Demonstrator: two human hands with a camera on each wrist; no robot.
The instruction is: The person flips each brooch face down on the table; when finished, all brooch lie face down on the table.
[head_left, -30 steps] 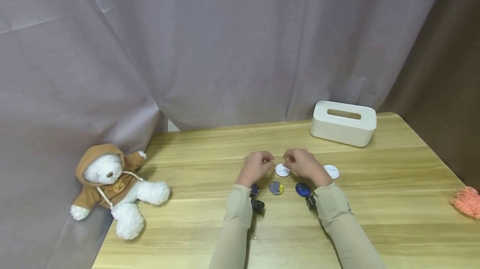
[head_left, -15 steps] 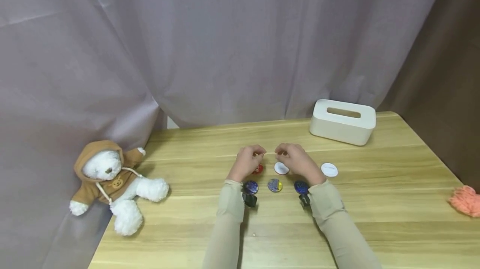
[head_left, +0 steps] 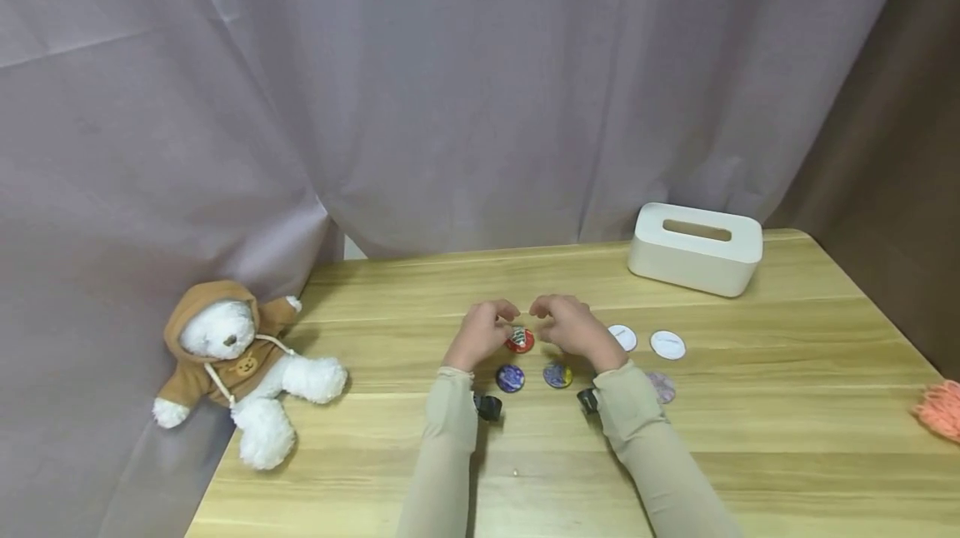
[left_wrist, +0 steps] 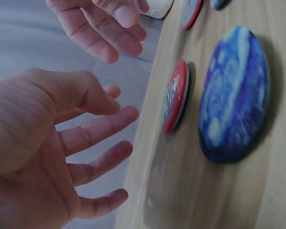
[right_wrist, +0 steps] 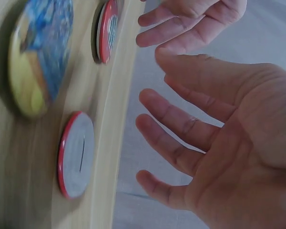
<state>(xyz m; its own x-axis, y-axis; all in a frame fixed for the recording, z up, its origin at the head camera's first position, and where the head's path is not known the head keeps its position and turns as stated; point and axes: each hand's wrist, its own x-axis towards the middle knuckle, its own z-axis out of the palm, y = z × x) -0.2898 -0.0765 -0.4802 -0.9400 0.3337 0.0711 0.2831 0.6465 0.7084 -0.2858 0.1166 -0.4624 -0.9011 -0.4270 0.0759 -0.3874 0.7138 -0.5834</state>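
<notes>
While the fingers of the left hand [head_left: 477, 335] and right hand [head_left: 573, 326] are hanging apart, empty, a red badge [head_left: 520, 341] is lying picture side up between them, just below the frame's centre. Lower down, a blue badge [head_left: 511, 378] and a yellow-and-blue badge [head_left: 558, 376] are showing pictures — seemingly done. Farther right, two white badges [head_left: 667, 345] are lying apparently face down — so the work is looking partway, those two left.

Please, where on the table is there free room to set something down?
The table is bare between the teddy bear and the left sleeve, and between the rightmost white disc and the pink yarn. It is crowded around the left hand and right hand, where more discs lie.
</notes>
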